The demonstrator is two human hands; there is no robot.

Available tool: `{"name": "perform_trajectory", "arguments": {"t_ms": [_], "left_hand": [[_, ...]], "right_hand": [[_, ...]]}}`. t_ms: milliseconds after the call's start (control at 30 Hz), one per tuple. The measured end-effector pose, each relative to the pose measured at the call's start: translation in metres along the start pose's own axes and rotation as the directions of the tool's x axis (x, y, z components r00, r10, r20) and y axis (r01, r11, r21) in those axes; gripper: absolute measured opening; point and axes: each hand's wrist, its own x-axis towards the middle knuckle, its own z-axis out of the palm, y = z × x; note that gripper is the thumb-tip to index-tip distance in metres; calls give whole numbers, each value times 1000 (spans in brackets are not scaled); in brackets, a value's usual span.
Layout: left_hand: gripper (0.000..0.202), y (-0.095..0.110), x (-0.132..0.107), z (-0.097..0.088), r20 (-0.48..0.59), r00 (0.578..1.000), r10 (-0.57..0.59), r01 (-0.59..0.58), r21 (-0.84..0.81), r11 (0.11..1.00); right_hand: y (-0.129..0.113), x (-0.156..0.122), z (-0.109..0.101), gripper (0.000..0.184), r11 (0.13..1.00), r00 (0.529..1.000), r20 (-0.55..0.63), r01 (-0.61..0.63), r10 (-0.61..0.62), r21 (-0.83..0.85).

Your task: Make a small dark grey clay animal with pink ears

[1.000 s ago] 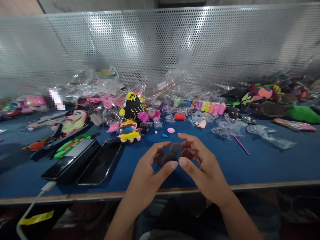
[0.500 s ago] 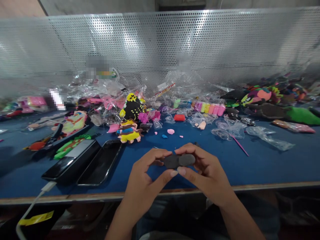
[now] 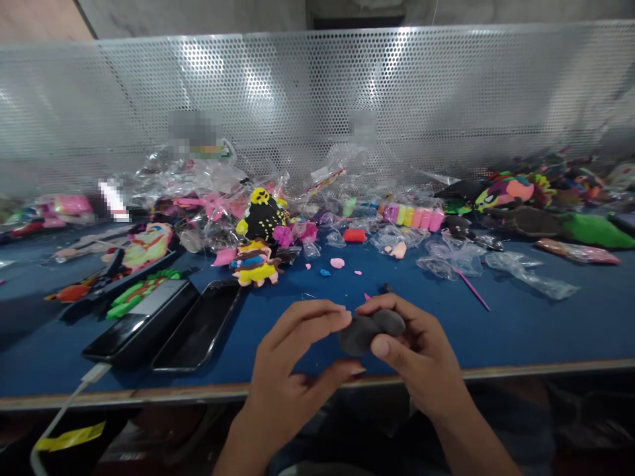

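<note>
A dark grey, two-lobed lump of modelling clay (image 3: pixel 359 334) is held above the front of the table. My right hand (image 3: pixel 419 350) grips its right lobe between thumb and fingers. On the other side, my left hand (image 3: pixel 297 357) has its thumb well apart from its fingers. The left fingertips reach the clay's upper left edge; whether they touch it I cannot tell. Small bits of pink clay (image 3: pixel 337 263) and blue clay (image 3: pixel 325 272) lie beyond my hands. A small dark piece (image 3: pixel 385 288) shows just past the right fingers.
A phone (image 3: pixel 201 327) and a black device with a white cable (image 3: pixel 141 324) lie at left. Clay figures (image 3: pixel 255 264), plastic wrappings (image 3: pixel 451 254) and a row of coloured clay packs (image 3: pixel 414 217) spread along the back. A purple stick (image 3: pixel 472 291) lies at right; a perforated metal panel (image 3: pixel 297 99) stands behind.
My left thumb and fingers have spread apart and drawn off the clay. The lump has shifted slightly right and down, tilted in my right hand.
</note>
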Motion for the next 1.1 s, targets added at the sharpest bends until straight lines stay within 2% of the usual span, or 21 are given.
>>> {"name": "perform_trajectory", "arguments": {"t_ms": [267, 400, 500, 600, 700, 800, 900, 1000, 1100], "left_hand": [[43, 1, 5, -1, -17, 999, 47, -46, 49, 998], [42, 5, 9, -2, 26, 998, 49, -51, 109, 993], [26, 5, 12, -3, 39, 990, 133, -137, 129, 982], [30, 2, 13, -3, 7, 976, 219, -218, 120, 969], [29, -2, 9, -4, -10, 973, 231, -230, 84, 970], [34, -4, 3, -3, -11, 989, 145, -145, -20, 989], [49, -5, -1, -2, -40, 997, -63, 55, -166, 985], [35, -3, -3, -1, -34, 976, -217, 208, -180, 962], [22, -2, -4, -1, -54, 965, -258, 246, -168, 955]], "right_hand": [[-6, 1, 3, 27, 996, 995, 64, -73, 70, 43], [-7, -1, 6, 30, 985, 987, 104, -136, 125, 111], [-7, -1, 8, 31, 970, 978, 138, -180, 158, 164], [-8, 0, 9, 30, 966, 973, 147, -204, 181, 161], [-9, 1, 9, 30, 974, 976, 135, -186, 169, 126], [-9, 2, 9, 28, 981, 980, 119, -170, 158, 97], [-9, 2, 11, 26, 992, 992, 64, -113, 110, 51], [-9, 1, 11, 24, 999, 998, 52, -43, 43, -1], [-9, 0, 11, 27, 999, 997, 76, 19, -15, -43]]}}
